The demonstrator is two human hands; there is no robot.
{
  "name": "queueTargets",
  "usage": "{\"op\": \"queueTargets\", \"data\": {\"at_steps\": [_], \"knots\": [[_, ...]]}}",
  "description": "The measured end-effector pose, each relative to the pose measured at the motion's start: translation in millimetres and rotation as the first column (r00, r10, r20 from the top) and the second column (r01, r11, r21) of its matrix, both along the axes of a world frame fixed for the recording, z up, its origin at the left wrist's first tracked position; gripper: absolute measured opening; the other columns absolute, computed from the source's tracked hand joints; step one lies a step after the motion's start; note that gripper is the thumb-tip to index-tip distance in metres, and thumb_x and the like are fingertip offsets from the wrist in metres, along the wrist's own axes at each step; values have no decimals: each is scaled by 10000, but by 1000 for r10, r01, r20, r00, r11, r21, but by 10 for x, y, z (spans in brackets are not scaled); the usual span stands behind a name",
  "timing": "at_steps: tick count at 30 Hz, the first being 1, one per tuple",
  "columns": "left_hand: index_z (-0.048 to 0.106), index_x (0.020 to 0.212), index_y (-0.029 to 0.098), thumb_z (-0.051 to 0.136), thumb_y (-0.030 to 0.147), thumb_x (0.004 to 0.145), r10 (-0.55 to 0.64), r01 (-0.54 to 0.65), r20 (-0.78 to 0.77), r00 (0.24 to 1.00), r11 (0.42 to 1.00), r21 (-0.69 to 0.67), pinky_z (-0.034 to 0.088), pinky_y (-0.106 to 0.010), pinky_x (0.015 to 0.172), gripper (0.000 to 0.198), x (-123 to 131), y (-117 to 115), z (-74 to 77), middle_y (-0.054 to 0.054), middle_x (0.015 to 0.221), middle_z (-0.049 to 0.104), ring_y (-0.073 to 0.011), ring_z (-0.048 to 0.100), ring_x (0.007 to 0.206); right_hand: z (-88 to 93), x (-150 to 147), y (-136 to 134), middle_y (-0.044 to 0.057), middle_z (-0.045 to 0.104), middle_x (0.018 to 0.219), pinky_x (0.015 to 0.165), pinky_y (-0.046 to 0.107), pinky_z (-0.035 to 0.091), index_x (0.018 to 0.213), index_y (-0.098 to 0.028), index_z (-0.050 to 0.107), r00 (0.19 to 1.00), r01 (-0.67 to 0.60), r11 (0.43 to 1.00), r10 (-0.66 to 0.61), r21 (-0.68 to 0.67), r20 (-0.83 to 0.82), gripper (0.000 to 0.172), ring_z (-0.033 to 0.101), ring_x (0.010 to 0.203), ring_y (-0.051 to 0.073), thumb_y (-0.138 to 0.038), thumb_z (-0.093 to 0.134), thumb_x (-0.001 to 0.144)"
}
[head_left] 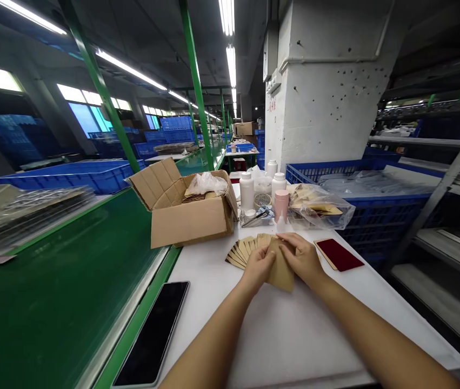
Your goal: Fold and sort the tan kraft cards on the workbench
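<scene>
Both hands meet over a white table (294, 329). My left hand (259, 266) and my right hand (303, 258) pinch a small brown paper envelope (281, 273) between them, fingers closed on its upper part. Behind it, a fan of several similar brown envelopes (246, 249) lies spread on the table. A dark red card (339, 254) lies flat just right of my right hand.
An open cardboard box (191, 208) stands behind on the left, with white bottles (246, 190), a pink cup (281, 205) and a clear bag of envelopes (319, 208) beside it. A black phone (154, 335) lies at the table's left edge by the green conveyor (59, 292). Blue crates (375, 205) stand right.
</scene>
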State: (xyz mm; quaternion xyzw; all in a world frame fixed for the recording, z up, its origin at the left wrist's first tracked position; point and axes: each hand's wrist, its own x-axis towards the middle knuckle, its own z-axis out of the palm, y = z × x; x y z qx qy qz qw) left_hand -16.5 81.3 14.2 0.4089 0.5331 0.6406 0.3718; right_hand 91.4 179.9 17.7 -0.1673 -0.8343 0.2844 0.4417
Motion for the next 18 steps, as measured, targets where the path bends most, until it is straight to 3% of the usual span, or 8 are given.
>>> {"op": "queueTargets", "data": {"at_steps": [10,18], "knots": [[591,808,139,598,339,723,-37,52,142,989,993,-102,406,-262,634,217,22,-14,22,-19,706,595,-130,521,631,-22,13,31,38,673,1013,900,339,501,1013,-238,672,1000,-4,1000,4,-21,5,261,612,955,167,-232,508,811],[571,756,140,599,357,713,-36,57,157,987,990,-132,363,-218,552,223,28,-8,13,-11,670,552,-106,486,589,47,29,24,31,658,880,780,297,492,801,-217,668,996,-81,992,77,-97,-41,131,606,846,156,-229,539,783]]}}
